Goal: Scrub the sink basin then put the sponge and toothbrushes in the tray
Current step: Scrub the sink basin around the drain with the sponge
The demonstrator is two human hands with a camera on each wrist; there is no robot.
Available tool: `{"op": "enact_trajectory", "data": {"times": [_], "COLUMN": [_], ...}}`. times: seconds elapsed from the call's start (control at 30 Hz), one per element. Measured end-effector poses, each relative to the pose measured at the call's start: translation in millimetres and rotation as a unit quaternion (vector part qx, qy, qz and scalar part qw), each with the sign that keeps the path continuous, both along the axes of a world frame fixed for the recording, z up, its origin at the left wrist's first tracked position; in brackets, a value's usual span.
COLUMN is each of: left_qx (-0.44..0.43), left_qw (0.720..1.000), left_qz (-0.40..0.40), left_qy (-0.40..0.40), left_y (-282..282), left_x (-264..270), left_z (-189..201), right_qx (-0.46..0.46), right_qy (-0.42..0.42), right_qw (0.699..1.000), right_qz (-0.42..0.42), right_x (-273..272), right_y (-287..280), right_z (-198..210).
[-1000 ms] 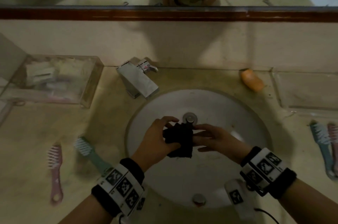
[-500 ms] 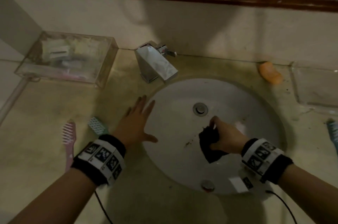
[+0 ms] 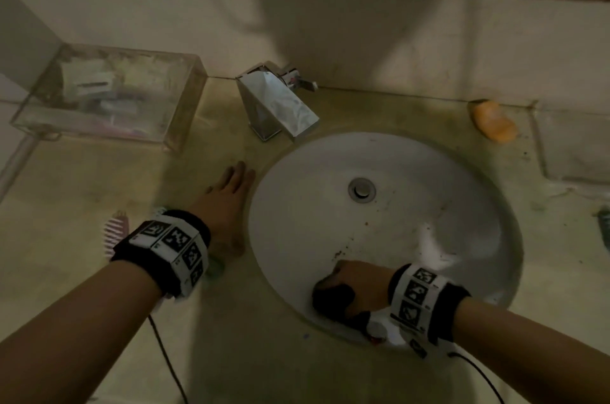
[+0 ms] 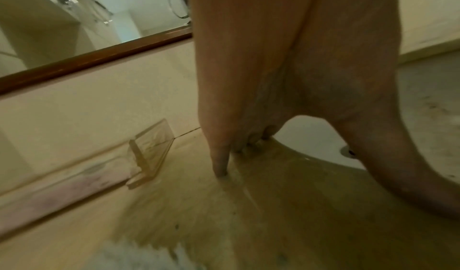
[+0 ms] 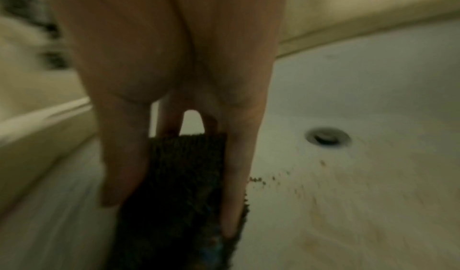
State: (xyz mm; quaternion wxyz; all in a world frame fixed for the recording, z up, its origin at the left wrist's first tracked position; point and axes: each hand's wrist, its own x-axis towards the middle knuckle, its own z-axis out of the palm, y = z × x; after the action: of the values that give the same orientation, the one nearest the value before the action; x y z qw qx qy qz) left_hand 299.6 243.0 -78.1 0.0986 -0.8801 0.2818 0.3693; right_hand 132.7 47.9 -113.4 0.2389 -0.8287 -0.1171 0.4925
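Observation:
In the head view my right hand [image 3: 355, 278] grips a dark sponge [image 3: 331, 293] and presses it on the near wall of the white sink basin [image 3: 412, 232]. The right wrist view has thumb and fingers [image 5: 236, 195] clamping the sponge [image 5: 181, 185] from both sides. My left hand [image 3: 231, 195] lies flat on the countertop just left of the basin, holding nothing; its fingertips [image 4: 221, 166] press the counter. A pink toothbrush [image 3: 115, 228] lies left of my left wrist, partly hidden. A clear tray [image 3: 109, 93] with toiletries stands at the back left.
Brown specks [image 5: 259, 179] dot the basin between the sponge and the drain [image 3: 362, 189]. A chrome faucet [image 3: 280, 106] stands behind the basin. An orange soap [image 3: 494, 121] and a second clear tray [image 3: 574, 146] are at the right. Another toothbrush [image 3: 604, 225] pokes in at the right edge.
My left hand has let go of the sponge and settled flat on the counter left of the basin. My right hand has dragged the sponge from near the drain toward the basin's near rim.

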Motion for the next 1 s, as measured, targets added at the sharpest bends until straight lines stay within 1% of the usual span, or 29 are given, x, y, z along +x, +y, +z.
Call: {"op": "enact_trajectory", "data": {"times": [0.1,0.17,0.27,0.3,0.4,0.43,0.5,0.57,0.63,0.7,0.77,0.8,0.87,0.93,1.0], "left_qx": [-0.006,-0.011,-0.018,-0.022,-0.035,-0.036,-0.040,-0.045,-0.050,-0.054,-0.053,-0.052,-0.050,-0.049,-0.050], "left_qw": [1.000,1.000,1.000,0.999,0.999,0.999,0.998,0.998,0.998,0.998,0.998,0.997,0.997,0.997,0.997], "left_qz": [-0.001,0.007,0.021,0.024,0.033,0.034,0.032,0.031,0.035,0.035,0.038,0.041,0.046,0.052,0.053], "left_qy": [-0.012,-0.013,-0.013,-0.014,-0.015,-0.017,-0.020,-0.019,-0.019,-0.023,-0.024,-0.026,-0.035,-0.037,-0.038], "left_y": [0,0,-2,-2,-3,-2,-1,1,1,1,-1,-1,-2,-3,-3], "left_x": [-2,-3,-5,-5,-6,-6,-5,-4,-4,-6,-7,-7,-6,-6,-6], "left_z": [1,1,-1,-2,-3,-3,-4,-4,-4,-2,-1,-3,-6,-8,-8], "right_qx": [-0.034,-0.044,-0.079,-0.086,-0.122,-0.137,-0.162,-0.178,-0.169,-0.114,-0.047,-0.032,-0.041,-0.082,-0.120], "right_qy": [-0.025,-0.023,-0.005,-0.013,-0.073,-0.095,-0.124,-0.120,-0.122,-0.115,-0.067,-0.038,-0.011,-0.017,-0.043], "right_qw": [0.998,0.998,0.997,0.996,0.990,0.986,0.977,0.972,0.973,0.984,0.997,0.998,0.996,0.993,0.990], "right_qz": [0.044,0.044,0.011,0.008,0.005,-0.008,-0.059,-0.092,-0.100,-0.077,-0.008,0.030,0.076,0.079,0.065], "right_x": [-4,2,15,20,40,48,63,73,74,60,35,24,11,16,26], "right_y": [3,2,-3,-6,-15,-19,-29,-36,-37,-28,-14,-8,-1,-8,-19], "right_z": [-14,-25,-40,-45,-63,-68,-76,-77,-67,-51,-39,-37,-44,-58,-65]}}
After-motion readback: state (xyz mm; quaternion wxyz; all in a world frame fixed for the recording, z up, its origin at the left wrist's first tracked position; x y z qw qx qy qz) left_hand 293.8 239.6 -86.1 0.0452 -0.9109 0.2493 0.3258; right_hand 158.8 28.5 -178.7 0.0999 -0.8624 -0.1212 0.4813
